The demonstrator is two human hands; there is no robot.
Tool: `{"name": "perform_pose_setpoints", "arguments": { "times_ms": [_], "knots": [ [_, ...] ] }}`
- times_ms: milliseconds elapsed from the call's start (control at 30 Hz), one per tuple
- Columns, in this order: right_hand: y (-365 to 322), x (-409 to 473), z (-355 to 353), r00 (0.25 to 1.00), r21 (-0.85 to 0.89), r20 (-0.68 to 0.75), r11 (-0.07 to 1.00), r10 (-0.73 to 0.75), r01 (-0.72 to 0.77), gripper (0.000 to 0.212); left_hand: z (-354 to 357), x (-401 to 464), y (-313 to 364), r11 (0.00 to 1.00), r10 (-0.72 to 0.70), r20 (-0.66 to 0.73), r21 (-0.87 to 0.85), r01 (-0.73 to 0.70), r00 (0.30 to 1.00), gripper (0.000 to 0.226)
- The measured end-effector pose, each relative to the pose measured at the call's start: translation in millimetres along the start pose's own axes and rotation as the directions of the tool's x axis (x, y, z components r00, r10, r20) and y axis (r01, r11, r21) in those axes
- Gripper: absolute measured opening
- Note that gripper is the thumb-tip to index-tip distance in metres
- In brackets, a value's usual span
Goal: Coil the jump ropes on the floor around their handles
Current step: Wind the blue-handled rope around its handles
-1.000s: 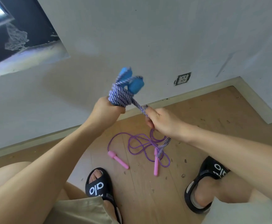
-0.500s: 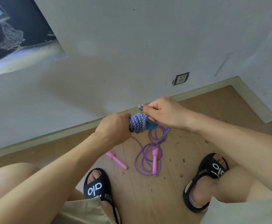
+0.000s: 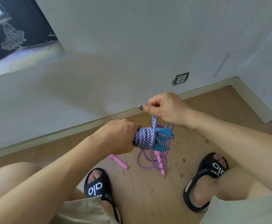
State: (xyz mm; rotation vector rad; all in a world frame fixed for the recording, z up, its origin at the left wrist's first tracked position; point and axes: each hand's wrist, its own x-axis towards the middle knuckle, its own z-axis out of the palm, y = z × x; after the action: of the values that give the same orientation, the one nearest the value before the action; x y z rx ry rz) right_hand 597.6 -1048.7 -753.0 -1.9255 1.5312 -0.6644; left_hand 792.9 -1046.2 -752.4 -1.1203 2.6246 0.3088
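L hand (image 3: pixel 119 136) grips rope coil (image 3: pixel 145 139).

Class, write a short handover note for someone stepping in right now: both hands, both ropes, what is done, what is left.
Left hand grips the blue handles with the striped rope coiled round them.
Right hand pinches the rope's free end, lifted above the coil.
Done: most of the striped rope is wound.
Left: secure that end; then coil the purple rope, lying loose on the floor with its pink handles.

Our left hand (image 3: pixel 119 136) fisted, knuckles up, gripping; our right hand (image 3: pixel 166 109) raised higher, fingers pinching, both forearms extended.
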Motion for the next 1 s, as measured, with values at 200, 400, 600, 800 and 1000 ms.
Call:
{"name": "perform_pose_setpoints", "arguments": {
  "times_ms": [200, 400, 600, 800, 1000],
  "knots": [
    [2, 2, -3, 0.998, 0.024, -0.042, 0.999, 0.041, -0.040, 0.062, 0, 2, 1, 0.978, 0.073, -0.057, -0.194, -0.083, 0.996, 0.010],
    [17, -4, 15, 0.909, 0.207, 0.225, 0.895, 0.350, -0.396, 0.040, -6, -12, 0, 0.708, 0.015, -0.205, -0.689, -0.155, 0.979, 0.013],
    [9, -13, 34, 0.947, 0.243, 0.087, 0.916, 0.308, -0.320, 0.061, -2, 10, -26, 0.184, -0.509, -0.041, -0.981, 0.063, 0.860, 0.017],
    [-2, -20, 40, 0.937, 0.307, 0.269, 0.902, 0.225, -0.304, 0.045, 22, 29, -42, 0.152, -0.646, 0.132, -0.943, 0.297, 0.752, 0.020],
    [1, -22, 29, 0.893, 0.354, 0.421, 0.877, 0.162, -0.326, 0.032, 26, 32, -40, 0.185, -0.646, 0.172, -0.910, 0.371, 0.744, 0.017]
  ]
}}
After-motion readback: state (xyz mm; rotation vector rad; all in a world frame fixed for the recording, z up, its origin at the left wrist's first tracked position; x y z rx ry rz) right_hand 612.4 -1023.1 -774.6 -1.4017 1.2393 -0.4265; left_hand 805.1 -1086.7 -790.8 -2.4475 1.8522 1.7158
